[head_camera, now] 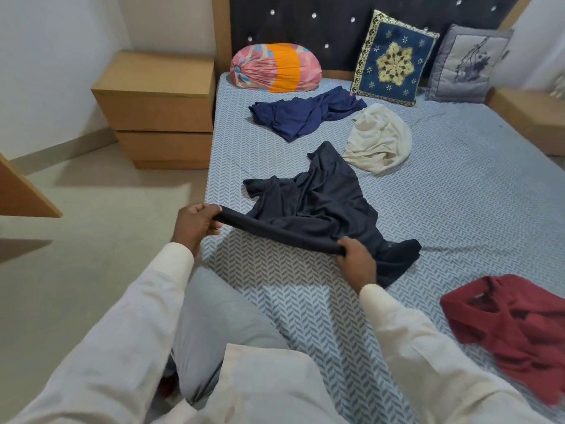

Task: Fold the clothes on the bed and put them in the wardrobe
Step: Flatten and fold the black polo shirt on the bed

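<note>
A small red tag (352, 93) is showing at the edge of the navy garment (305, 114), but it is too small to read. A dark label is sitting at the neck of the maroon garment (513, 328), and its writing is too blurred to make out.

The black garment (321, 203) is lying crumpled on the bed (458, 194), near the left edge of the mattress, with its plain, matte fabric bunching into soft folds. Its near hem is being stretched into a taut rolled band between the two hands. The left hand (195, 224) is pinching one end of that band just past the bed's edge, with thumb and fingers clamped on the cloth. The right hand (356, 258) is gripping the other end above the sheet, with fingers curled round it. Both arms are wearing pale long sleeves.

The navy garment is lying rumpled farther up the bed, well apart from the black one. A cream garment (379, 139) is heaping just beyond the black garment's far corner. The maroon garment is sprawling at the near right. The sheet is showing a blue-grey herringbone print.

A pink and orange bolster (275, 67), a blue and gold cushion (396, 58) and a grey floral cushion (467, 64) are leaning against the dark studded headboard (336, 22). A wooden bedside cabinet (159, 108) is standing left of the bed.
</note>
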{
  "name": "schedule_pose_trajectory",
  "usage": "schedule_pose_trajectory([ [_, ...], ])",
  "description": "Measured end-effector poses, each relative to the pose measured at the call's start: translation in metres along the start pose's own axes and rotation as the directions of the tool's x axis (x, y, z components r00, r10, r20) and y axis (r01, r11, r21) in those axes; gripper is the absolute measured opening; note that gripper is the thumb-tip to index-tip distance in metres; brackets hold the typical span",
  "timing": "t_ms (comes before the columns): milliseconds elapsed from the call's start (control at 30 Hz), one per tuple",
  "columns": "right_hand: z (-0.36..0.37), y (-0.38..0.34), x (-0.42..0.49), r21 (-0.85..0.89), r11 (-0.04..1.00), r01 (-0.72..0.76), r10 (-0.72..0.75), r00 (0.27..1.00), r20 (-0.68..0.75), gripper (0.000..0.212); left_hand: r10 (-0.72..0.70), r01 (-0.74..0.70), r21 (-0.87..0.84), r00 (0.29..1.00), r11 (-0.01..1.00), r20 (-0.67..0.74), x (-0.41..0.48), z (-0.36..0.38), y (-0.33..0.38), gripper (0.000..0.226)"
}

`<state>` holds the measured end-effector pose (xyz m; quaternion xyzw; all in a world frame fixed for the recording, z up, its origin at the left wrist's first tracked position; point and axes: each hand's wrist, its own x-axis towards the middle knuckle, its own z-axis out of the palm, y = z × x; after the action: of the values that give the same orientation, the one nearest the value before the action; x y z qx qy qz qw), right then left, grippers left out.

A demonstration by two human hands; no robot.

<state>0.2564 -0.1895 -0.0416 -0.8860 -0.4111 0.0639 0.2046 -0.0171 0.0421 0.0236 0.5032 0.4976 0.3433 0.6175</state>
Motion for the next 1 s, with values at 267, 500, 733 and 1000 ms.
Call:
schedule_pose_trajectory([
  [267, -0.045, 0.048, 0.006, -0.211, 0.966, -0.153, 0.173, 0.981, 0.082, 0.016, 0.016, -0.02, -0.125, 0.999, 0.992, -0.035, 0.0, -0.004, 0.009, 0.012],
  [500, -0.11, 0.061, 0.039, -0.32, 0.91, -0.262, 0.397, 0.773, 0.495, 0.029, -0.218, 0.213, 0.053, 0.968, 0.976, 0.126, -0.009, 0.001, -0.008, 0.003],
  [733, -0.085, 0.074, 0.028, -0.17, 0.944, -0.282, 0.3, 0.949, 0.094, 0.03, -0.112, 0.093, 0.285, 0.992, 0.954, 0.05, -0.011, 0.004, -0.036, 0.027],
  [1000, -0.052, 0.067, 0.032, -0.023, 1.0, -0.005, 0.01, 0.976, 0.218, 0.028, 0.085, -0.101, 0.439, 0.995, 0.893, 0.056, -0.018, 0.003, -0.049, 0.023],
])
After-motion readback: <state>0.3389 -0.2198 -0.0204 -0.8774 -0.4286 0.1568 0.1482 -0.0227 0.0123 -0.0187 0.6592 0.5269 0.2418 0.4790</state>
